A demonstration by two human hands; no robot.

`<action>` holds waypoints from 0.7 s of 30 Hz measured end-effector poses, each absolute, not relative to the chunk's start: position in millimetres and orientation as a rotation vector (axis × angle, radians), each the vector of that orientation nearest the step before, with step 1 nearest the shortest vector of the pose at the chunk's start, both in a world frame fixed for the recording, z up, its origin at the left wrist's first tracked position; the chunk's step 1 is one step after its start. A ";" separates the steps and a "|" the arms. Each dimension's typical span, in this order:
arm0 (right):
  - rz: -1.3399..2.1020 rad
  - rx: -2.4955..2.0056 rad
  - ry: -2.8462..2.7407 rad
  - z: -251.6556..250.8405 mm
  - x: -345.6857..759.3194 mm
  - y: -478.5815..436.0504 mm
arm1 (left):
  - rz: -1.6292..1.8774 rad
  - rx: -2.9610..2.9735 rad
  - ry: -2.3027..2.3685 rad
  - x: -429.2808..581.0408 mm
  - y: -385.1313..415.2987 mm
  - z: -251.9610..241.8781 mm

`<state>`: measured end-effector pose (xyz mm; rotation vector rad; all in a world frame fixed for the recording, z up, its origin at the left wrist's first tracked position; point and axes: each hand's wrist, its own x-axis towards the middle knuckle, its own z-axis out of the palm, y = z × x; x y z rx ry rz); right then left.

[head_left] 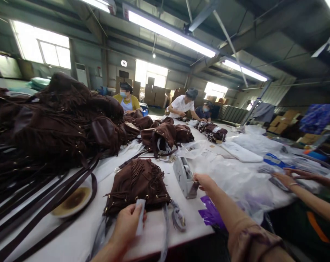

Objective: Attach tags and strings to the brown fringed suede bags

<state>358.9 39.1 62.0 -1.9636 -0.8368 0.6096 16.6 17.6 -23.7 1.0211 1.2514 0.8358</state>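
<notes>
A brown fringed bag (139, 183) lies on the white table (80, 233) in front of me, wrapped partly in clear plastic. My left hand (128, 223) is closed at the bag's near edge, pinching a small white slip (140, 216) against it. My right hand (204, 182) reaches out to a grey tape dispenser (184, 176) and its fingers are pinched at the dispenser's cutting end; what they hold is too small to make out.
A big heap of brown fringed bags (52, 123) and long straps (44, 203) fills the left. More bags (162, 136) lie mid-table. Clear plastic bags (236, 171) cover the right, where a co-worker's hands (290, 178) rest. Three people work at the far end. Purple scrap (210, 213) hangs at the edge.
</notes>
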 end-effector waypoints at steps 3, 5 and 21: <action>0.780 -1.964 -0.721 48.7 355.6 43.9 | 0.831 0.994 1.257 15.2 18.4 -21.2; 0.831 -1.923 -0.692 49.1 354.5 39.3 | 0.824 0.981 1.262 15.0 18.4 -17.6; 0.748 -1.982 -0.832 11.8 348.6 -24.8 | 0.825 1.112 1.293 14.5 17.0 -23.1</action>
